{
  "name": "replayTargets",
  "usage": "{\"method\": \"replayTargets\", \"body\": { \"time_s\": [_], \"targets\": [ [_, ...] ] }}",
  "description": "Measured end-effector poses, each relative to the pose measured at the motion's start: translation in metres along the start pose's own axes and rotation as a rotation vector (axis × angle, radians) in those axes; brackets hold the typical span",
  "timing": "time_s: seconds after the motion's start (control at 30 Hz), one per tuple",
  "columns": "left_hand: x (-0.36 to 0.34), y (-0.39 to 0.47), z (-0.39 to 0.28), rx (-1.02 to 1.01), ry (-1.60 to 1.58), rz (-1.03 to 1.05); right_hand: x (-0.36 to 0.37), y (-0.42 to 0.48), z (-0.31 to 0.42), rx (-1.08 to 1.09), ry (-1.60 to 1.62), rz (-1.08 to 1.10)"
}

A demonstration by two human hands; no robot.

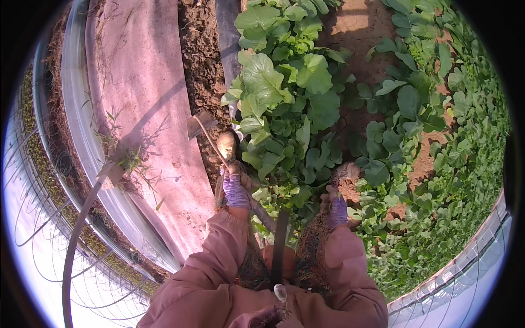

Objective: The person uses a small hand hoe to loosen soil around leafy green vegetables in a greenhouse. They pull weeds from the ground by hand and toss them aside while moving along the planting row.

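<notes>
My left hand (238, 180), in a soiled glove with a purple knit cuff, grips a hoe near its neck. The thin curved neck runs forward to a flat metal hoe blade (202, 124), which sits over the bare soil strip. Behind the hand, the wooden hoe handle (262, 214) slants back between my legs. My right hand (330, 200), gloved alike, rests by my right knee on patterned trousers (313, 238); whether its fingers hold anything cannot be made out. Broad-leaved green plants (287, 90) stand between and ahead of both hands.
My left shoe (227, 145) is on the soil strip (201, 61), my right shoe (348, 170) beside the plants. Pale ground sheeting (143, 82) lies to the left, with uprooted-looking weeds (133, 162) near a bent pole (80, 225). A dense leafy bed (463, 156) fills the right.
</notes>
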State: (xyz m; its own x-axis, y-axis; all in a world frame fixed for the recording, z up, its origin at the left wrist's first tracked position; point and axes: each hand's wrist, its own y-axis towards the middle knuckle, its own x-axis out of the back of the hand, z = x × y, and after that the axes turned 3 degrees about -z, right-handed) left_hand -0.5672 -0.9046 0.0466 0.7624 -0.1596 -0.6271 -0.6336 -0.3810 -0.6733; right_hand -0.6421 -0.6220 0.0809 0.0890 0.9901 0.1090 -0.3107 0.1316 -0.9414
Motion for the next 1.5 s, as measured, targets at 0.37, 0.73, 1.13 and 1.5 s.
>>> {"method": "replayTargets", "body": {
  "time_s": [0.37,0.73,1.13,1.5],
  "targets": [
    [-0.009,0.023,0.044,-0.133,0.063,-0.630,0.004,0.064,0.062,0.175,-0.277,0.014],
    [-0.008,0.007,0.009,0.010,-0.200,-0.454,-0.314,0.105,0.041,0.778,-1.811,0.482],
    [0.000,0.008,-0.035,0.060,-0.327,-0.579,-0.303,0.089,-0.019,0.901,-2.125,0.760],
    [0.002,0.013,-0.015,0.114,-0.298,-0.495,-0.314,0.112,0.046,0.993,-1.454,0.265]
  ]
}}
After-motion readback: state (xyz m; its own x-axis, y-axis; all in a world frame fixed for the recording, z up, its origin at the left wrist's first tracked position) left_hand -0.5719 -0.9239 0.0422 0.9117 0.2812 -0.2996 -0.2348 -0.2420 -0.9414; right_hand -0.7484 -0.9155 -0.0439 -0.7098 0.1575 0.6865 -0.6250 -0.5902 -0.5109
